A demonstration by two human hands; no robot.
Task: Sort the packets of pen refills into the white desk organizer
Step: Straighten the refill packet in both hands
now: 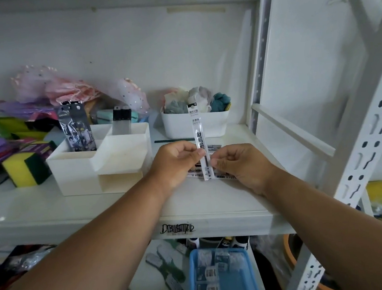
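Observation:
A long white refill packet (197,130) stands upright above the shelf, right of the white desk organizer (81,170). My left hand (175,162) pinches its left edge and my right hand (238,166) pinches its right edge near the middle. More refill packets (213,148) lie flat on the shelf under both hands, mostly hidden. In the organizer's back left compartment stand two dark packets (76,129). A black-topped clear packet (121,122) stands in the back right compartment. The organizer's front tray holds nothing I can see.
A white bin (195,124) of rolled cloths stands behind my hands, a thin dark stick (173,140) in front of it. Yellow-green sponges (26,169) and coloured clutter fill the left. The rack's white upright (370,143) rises at right. A blue tray (220,278) sits on the lower shelf.

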